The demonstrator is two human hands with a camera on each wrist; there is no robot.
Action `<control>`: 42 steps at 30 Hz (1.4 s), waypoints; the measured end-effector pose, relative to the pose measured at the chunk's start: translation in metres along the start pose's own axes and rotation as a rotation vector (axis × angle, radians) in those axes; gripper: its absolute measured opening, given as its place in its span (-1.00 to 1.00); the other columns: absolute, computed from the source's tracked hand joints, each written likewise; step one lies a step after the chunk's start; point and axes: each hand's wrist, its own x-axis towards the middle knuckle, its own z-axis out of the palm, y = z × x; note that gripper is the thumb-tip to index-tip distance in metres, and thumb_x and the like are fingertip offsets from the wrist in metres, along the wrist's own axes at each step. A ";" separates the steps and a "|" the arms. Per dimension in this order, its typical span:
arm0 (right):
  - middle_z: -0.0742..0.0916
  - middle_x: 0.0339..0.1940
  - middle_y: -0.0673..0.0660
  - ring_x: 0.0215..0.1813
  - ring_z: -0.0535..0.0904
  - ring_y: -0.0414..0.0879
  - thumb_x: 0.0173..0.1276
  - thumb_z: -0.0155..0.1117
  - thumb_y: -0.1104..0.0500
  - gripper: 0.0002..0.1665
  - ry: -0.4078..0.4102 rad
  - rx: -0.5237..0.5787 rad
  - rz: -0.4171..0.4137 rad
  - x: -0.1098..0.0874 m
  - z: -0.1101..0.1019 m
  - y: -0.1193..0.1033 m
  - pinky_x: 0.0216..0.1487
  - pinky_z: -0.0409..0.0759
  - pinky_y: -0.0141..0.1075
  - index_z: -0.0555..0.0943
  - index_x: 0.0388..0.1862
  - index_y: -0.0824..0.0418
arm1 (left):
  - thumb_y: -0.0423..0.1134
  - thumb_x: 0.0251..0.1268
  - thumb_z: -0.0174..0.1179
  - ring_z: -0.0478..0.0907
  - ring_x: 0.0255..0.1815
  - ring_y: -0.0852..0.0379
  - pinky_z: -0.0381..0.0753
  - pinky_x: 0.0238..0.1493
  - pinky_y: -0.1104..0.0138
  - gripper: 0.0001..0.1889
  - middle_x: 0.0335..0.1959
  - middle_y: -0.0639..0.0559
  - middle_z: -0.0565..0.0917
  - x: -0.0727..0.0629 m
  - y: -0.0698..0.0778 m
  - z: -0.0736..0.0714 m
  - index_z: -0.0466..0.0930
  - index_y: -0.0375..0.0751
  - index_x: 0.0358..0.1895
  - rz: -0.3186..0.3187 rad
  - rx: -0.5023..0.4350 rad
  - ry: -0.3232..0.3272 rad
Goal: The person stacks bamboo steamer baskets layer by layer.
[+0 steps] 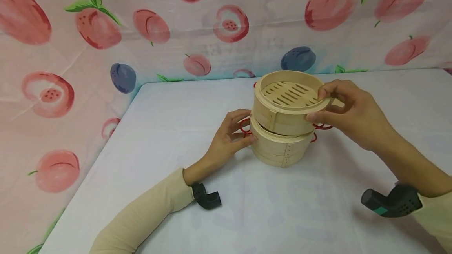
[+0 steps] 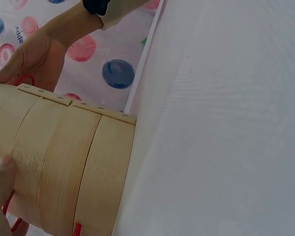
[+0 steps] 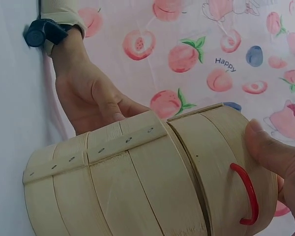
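Observation:
Two round bamboo steamer baskets stand stacked, the upper basket on the lower basket. A slatted base shows inside the upper one, which sits slightly tilted, a thin dark gap along the joint. My right hand pinches its right rim, fingers inside and thumb outside; the right wrist view shows the thumb against the wall near a red handle. On the opposite side my left hand holds the lower basket by a red handle, its thumb on the bamboo. Some fingertips are hidden.
The baskets stand on a white-covered table. Behind and to the left hangs a fruit-printed cloth. A black camera is strapped at the left wrist, another black camera at the right.

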 end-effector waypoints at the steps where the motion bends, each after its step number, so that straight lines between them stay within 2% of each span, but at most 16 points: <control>1: 0.40 -0.04 0.09 0.09 0.34 -0.08 0.07 0.48 0.39 -0.55 -0.004 0.001 -0.003 0.000 0.000 0.000 -0.08 0.53 -0.56 0.46 -0.12 0.30 | -0.53 0.15 0.29 0.40 0.27 -0.02 0.47 0.03 -0.11 -0.33 0.32 0.01 0.34 0.000 0.000 0.000 0.23 -0.16 0.31 0.004 -0.004 0.001; 12: 0.42 -0.07 0.11 0.09 0.31 -0.08 0.07 0.49 0.38 -0.57 -0.027 -0.015 -0.042 -0.001 0.002 -0.003 -0.05 0.50 -0.58 0.46 -0.15 0.31 | -0.62 0.10 0.28 0.42 0.24 -0.06 0.45 0.08 -0.12 -0.26 0.33 -0.01 0.31 0.002 0.002 0.002 0.17 -0.19 0.33 0.049 -0.007 0.012; 22: 0.42 -0.05 0.07 0.10 0.31 -0.11 0.03 0.51 0.40 -0.54 -0.029 -0.047 -0.029 0.000 0.001 -0.001 -0.05 0.50 -0.55 0.47 -0.15 0.31 | -0.63 0.09 0.27 0.43 0.24 -0.02 0.46 0.07 -0.10 -0.24 0.35 -0.01 0.33 0.002 0.002 0.002 0.15 -0.18 0.35 0.055 0.011 0.024; 28: 0.41 -0.04 0.08 0.11 0.30 -0.10 0.02 0.49 0.45 -0.55 -0.037 -0.015 -0.064 0.000 0.001 0.000 -0.04 0.50 -0.56 0.46 -0.16 0.33 | -0.67 0.07 0.26 0.43 0.24 -0.06 0.41 0.11 -0.14 -0.22 0.36 -0.07 0.33 0.002 0.003 0.003 0.14 -0.21 0.36 0.047 0.013 0.033; 31: 0.42 -0.04 0.11 0.11 0.32 -0.08 -0.02 0.49 0.50 -0.55 -0.049 0.011 -0.114 0.000 0.002 -0.001 -0.02 0.50 -0.55 0.47 -0.19 0.34 | -0.69 0.05 0.25 0.42 0.23 -0.13 0.39 0.12 -0.17 -0.21 0.35 -0.16 0.32 0.002 0.007 0.003 0.13 -0.25 0.35 0.039 0.016 0.038; 35: 0.43 -0.06 0.13 0.14 0.34 -0.05 -0.07 0.51 0.52 -0.55 -0.065 0.012 -0.171 -0.001 0.004 -0.003 0.00 0.49 -0.52 0.47 -0.24 0.35 | -0.69 0.06 0.25 0.41 0.22 -0.22 0.36 0.12 -0.21 -0.25 0.33 -0.26 0.31 0.003 0.020 0.006 0.11 -0.34 0.32 0.029 0.022 0.042; 38: 0.43 -0.06 0.12 0.14 0.34 -0.06 -0.07 0.52 0.50 -0.55 -0.069 -0.002 -0.173 -0.001 0.004 -0.004 0.00 0.48 -0.53 0.46 -0.26 0.34 | -0.68 0.07 0.24 0.41 0.21 -0.25 0.36 0.12 -0.22 -0.27 0.32 -0.29 0.31 0.003 0.029 0.008 0.11 -0.38 0.31 0.023 0.023 0.042; 42: 0.43 -0.06 0.10 0.10 0.32 -0.08 -0.05 0.53 0.46 -0.54 -0.077 -0.032 -0.158 -0.001 0.002 -0.004 0.01 0.47 -0.58 0.46 -0.23 0.31 | -0.65 0.08 0.26 0.42 0.21 -0.25 0.35 0.12 -0.22 -0.28 0.31 -0.29 0.32 0.003 0.031 0.008 0.12 -0.39 0.31 0.024 0.033 0.046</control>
